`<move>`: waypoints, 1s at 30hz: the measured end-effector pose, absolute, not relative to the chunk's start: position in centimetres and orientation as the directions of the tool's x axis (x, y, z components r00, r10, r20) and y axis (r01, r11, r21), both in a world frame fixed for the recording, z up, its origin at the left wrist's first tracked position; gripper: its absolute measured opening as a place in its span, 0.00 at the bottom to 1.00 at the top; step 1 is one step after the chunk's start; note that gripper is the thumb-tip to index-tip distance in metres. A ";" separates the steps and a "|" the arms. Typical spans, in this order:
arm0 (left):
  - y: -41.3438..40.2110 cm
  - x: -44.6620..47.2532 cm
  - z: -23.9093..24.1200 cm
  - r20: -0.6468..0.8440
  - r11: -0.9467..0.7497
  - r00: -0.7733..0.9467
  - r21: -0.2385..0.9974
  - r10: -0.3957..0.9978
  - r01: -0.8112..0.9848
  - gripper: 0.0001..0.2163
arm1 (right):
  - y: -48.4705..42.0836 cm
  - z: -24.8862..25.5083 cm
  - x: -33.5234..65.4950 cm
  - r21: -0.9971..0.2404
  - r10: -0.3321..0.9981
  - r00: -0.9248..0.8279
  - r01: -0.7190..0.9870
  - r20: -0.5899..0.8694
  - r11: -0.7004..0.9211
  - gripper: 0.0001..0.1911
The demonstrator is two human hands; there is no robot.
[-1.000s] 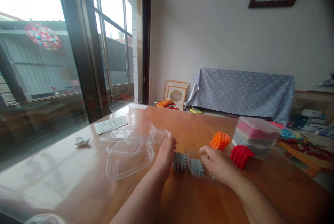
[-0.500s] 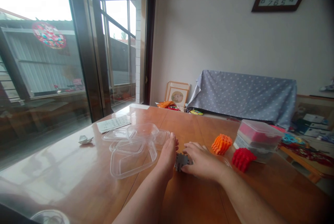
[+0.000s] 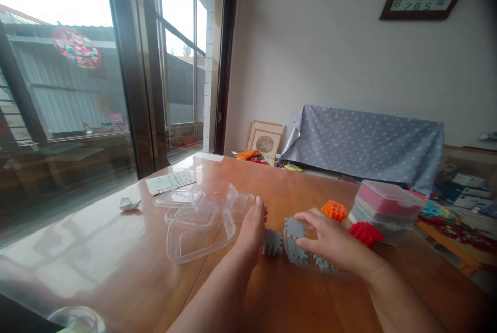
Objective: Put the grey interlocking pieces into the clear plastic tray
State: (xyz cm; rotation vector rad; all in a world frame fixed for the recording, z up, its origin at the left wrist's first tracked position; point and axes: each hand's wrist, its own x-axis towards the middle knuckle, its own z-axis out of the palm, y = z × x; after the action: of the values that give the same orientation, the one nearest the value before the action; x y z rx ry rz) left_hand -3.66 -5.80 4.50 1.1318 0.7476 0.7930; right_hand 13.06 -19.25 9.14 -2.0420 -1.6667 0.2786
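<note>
My left hand rests on edge on the table, fingers stretched out. Just right of its palm stands a small grey block with notched edges. My right hand is over a low clear plastic box, thumb and fingers apart. Grey notched pieces show at the box's left end, close to or touching my thumb and fingertips. More grey pieces lie beneath the hand, mostly hidden. Behind the hand, an orange knobbly block is partly covered, and a red knobbly block sits to its right.
Clear plastic containers and lids spread over the table left of my left hand. Farther left lie a crumpled pale scrap and a written paper. Stacked clear boxes, the upper with pink inside, stand at the right.
My right hand has moved right, away from the grey block beside my left hand. More grey pieces now show, and the orange block is partly covered. My left hand has stayed about in place.
</note>
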 end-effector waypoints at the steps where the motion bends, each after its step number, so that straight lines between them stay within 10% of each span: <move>1: -5.8 -3.6 4.4 -0.107 0.220 0.519 0.962 0.848 -0.162 0.37 | -19.7 8.9 13.5 -0.492 0.962 0.248 0.856 0.114 -0.162 0.24; 13: -5.8 -3.7 4.5 -0.118 0.225 0.517 0.963 0.847 -0.148 0.38 | -20.1 6.2 14.0 -0.557 0.959 0.282 0.799 0.016 -0.225 0.30; 19: -5.9 -3.7 4.4 -0.102 0.201 0.529 0.971 0.843 -0.133 0.39 | -21.8 6.9 15.4 -0.533 0.943 0.327 0.811 0.069 -0.242 0.17; 30: -6.1 -3.4 4.7 -0.100 0.186 0.509 0.975 0.855 -0.121 0.37 | -21.7 7.1 12.6 -0.118 0.957 0.274 0.958 0.091 -0.263 0.14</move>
State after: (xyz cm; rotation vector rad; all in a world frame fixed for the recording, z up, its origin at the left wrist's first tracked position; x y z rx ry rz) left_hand -3.39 -6.07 4.67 1.1870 0.7746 0.7938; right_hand 12.63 -21.74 7.12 -2.3839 -1.8079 -0.0012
